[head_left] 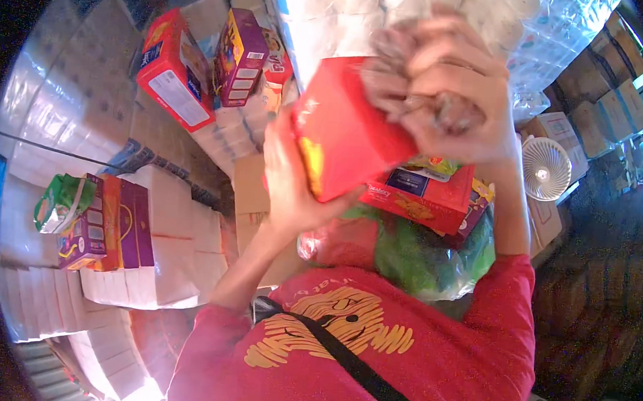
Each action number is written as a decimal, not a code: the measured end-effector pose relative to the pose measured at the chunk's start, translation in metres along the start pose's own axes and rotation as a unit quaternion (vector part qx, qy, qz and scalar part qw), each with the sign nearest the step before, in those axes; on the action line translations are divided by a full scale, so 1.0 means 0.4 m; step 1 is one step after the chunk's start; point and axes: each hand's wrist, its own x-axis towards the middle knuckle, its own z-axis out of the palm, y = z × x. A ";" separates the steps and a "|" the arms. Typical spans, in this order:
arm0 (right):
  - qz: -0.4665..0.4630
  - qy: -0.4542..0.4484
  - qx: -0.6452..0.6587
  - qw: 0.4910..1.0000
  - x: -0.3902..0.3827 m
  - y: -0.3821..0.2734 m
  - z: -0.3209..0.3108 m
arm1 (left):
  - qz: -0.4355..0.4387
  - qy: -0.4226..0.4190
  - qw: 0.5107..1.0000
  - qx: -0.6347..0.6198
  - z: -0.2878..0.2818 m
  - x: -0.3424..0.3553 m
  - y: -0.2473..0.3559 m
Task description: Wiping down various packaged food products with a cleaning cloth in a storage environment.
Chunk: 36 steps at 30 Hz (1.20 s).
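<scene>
My left hand (291,183) grips a bright red box (352,132) with a yellow print, tilted in front of my chest. A crumpled greyish-brown cloth (390,67) is bunched in my right hand (464,80), with the fingers closed round it. The cloth is against the upper right of the box, and motion smears it and the hand. Below the box, another red box (422,196) lies on top of green and clear plastic wrapping (436,261), partly hidden by the box I hold.
A red box (178,71) and a purple box (242,57) stand on wrapped white packs at the upper left. More purple and orange boxes (126,224) sit on a white stack at the left. A white round fan (545,170) and brown cartons (611,116) are at the right.
</scene>
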 end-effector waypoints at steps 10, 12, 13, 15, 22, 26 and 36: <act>0.094 -0.073 0.002 0.993 -0.147 0.134 -0.087 | -0.024 0.000 0.988 -0.152 -0.027 -0.041 -0.096; 0.135 -0.082 -0.002 0.988 -0.164 0.150 -0.126 | -0.056 0.004 0.987 -0.152 -0.028 -0.046 -0.094; 0.147 -0.113 -0.046 0.982 -0.177 0.148 -0.134 | -0.021 -0.002 0.995 -0.093 -0.025 -0.040 -0.080; 0.100 -0.123 -0.026 0.987 -0.125 0.097 -0.121 | 0.018 -0.014 0.998 -0.052 -0.007 -0.004 -0.027; 0.042 0.042 0.028 0.998 0.049 -0.099 -0.033 | 0.000 -0.024 0.999 -0.043 0.006 0.002 0.001; 0.069 0.005 -0.110 0.992 -0.100 0.049 -0.018 | -0.092 -0.031 0.981 -0.169 -0.027 -0.070 -0.156; 0.027 0.009 -0.058 0.998 -0.006 -0.070 -0.012 | 0.047 -0.021 0.999 0.006 -0.012 -0.006 -0.030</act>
